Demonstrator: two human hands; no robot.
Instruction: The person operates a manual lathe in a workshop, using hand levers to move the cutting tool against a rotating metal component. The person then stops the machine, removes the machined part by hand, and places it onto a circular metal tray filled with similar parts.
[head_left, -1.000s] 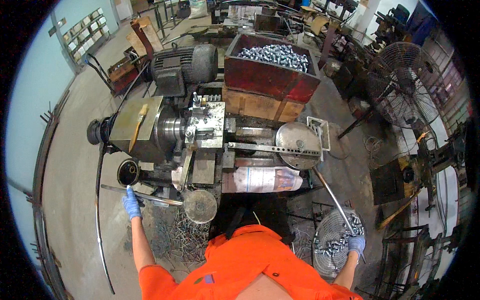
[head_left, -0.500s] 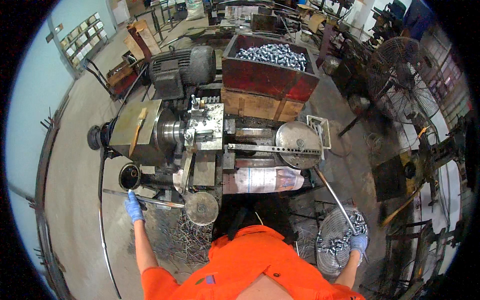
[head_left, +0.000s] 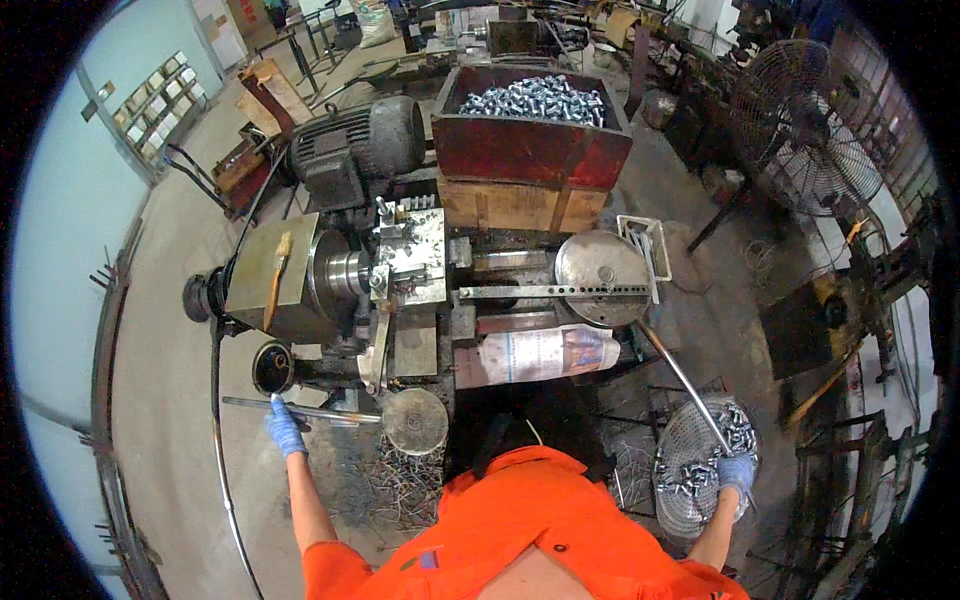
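My left hand (head_left: 286, 430), in a blue glove, has its fingers closed over a straight metal lever (head_left: 335, 412). This lever runs to a round metal disc (head_left: 415, 421) at the front of a lathe-like machine. On the right, my gloved right hand (head_left: 736, 474) is wrapped round a long steel rod (head_left: 686, 376), which slants down from under a larger round plate (head_left: 602, 281). A perforated basket (head_left: 672, 506) holding small metal fittings (head_left: 692, 477) lies beneath that hand. Between the two sides sit the chuck (head_left: 345, 274) and the shiny tool slide (head_left: 425, 262).
A red bin (head_left: 530, 152) heaped with metal fittings stands behind the machine, beside a motor (head_left: 358, 150). A brush (head_left: 277, 280) lies on the headstock cover. A printed sack (head_left: 535, 355) covers the machine's front. At right stands a fan (head_left: 805, 125); metal shavings (head_left: 400, 485) litter the floor.
The whole scene has shifted slightly in the picture, mostly to the right, as the head moved. Both hands stay on their levers.
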